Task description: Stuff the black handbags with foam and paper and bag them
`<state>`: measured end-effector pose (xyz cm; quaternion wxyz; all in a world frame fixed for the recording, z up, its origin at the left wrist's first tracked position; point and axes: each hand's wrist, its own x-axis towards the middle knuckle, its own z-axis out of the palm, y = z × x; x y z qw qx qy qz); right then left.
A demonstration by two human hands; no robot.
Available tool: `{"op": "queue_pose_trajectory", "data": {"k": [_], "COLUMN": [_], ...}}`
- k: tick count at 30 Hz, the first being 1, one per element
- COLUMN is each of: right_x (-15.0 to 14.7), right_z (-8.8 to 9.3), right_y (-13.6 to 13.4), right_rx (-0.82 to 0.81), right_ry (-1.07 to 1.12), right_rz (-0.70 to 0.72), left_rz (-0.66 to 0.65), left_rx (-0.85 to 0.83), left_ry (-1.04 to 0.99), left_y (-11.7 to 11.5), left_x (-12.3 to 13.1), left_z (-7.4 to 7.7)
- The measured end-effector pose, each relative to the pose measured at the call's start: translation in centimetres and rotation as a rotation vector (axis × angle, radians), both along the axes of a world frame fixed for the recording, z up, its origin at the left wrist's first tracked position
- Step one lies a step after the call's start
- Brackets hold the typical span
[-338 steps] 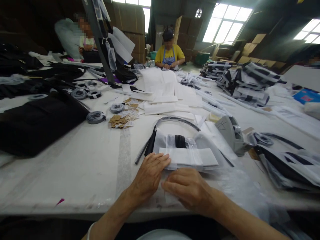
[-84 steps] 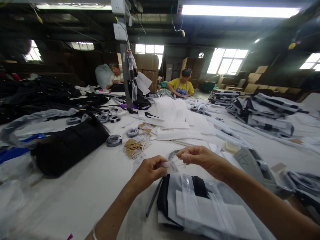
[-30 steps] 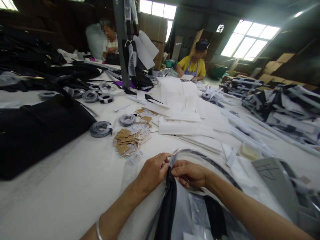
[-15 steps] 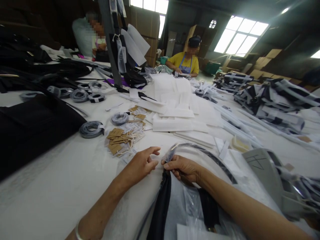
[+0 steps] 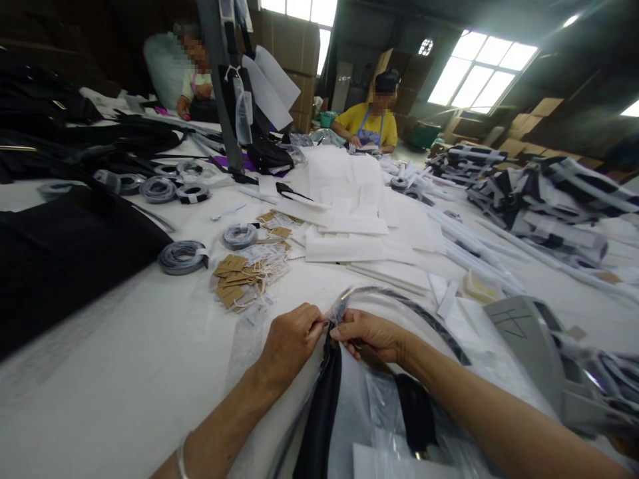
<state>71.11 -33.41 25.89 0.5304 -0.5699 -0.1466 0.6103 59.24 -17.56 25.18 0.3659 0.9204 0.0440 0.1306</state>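
Observation:
A black bag point(image 5: 322, 412) lies at the front of the table with clear plastic and white sheets over it. Its curved handle point(image 5: 414, 305), covered in clear plastic, arches away to the right. My right hand point(image 5: 372, 332) grips the near end of this handle where it meets the bag's top corner. Beside it, my left hand point(image 5: 294, 336) is closed, with thumb and forefinger pinching the plastic wrap point(image 5: 337, 309) at the same end. The fingertips partly hide the exact spot they hold.
Brown tags with strings point(image 5: 234, 279) and coiled straps point(image 5: 184, 257) lie to the left, near another black bag point(image 5: 74, 259). White sheets point(image 5: 349, 193) are piled ahead. A grey plastic container point(image 5: 524, 332) stands at right. Two co-workers sit across the table.
My left hand, open with fingers apart before, has moved right and closed in a pinch at the handle's end. My right hand keeps its grip almost unmoved.

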Motion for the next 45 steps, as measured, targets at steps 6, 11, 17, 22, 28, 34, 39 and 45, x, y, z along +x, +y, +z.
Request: {"op": "queue_pose_trajectory", "data": {"k": [6, 11, 17, 22, 28, 34, 39, 45], "right_x": [-0.2, -2.1, -3.0, -2.5, -2.2, -2.3, -2.4, -3.3], "right_z": [2.9, 4.2, 4.1, 2.9, 2.0, 1.2, 1.0, 1.5], "right_y": [-2.1, -3.0, -2.9, -2.0, 1.0, 3.3, 3.2, 2.4], "right_rx": [-0.122, 0.05, 0.183, 0.188, 0.056, -0.047, -0.09, -0.009], "right_ry": [0.0, -0.088, 0.001, -0.069, -0.396, -0.614, -0.498, -0.384], "right_rz": [-0.138, -0.289, -0.307, -0.271, -0.155, -0.125, -0.221, -0.402], "left_rz": [0.044, -0.005, 0.082, 0.138, 0.224, 0.214, 0.149, 0.123], "left_rx": [-0.196, -0.716, -0.978, -1.097, -1.125, -0.861, -0.483, -0.627], "left_ry": [0.156, 0.228, 0.171, 0.208, 0.233, 0.117, 0.126, 0.382], "left_y": [1.6, 2.1, 1.2, 0.6, 0.8, 0.9, 0.1, 0.4], "left_x": [0.0, 0.3, 0.3, 0.6, 0.7, 0.5, -0.5, -0.5], "left_z": [1.4, 1.3, 1.3, 0.8, 0.3, 1.2, 3.1, 2.6]}}
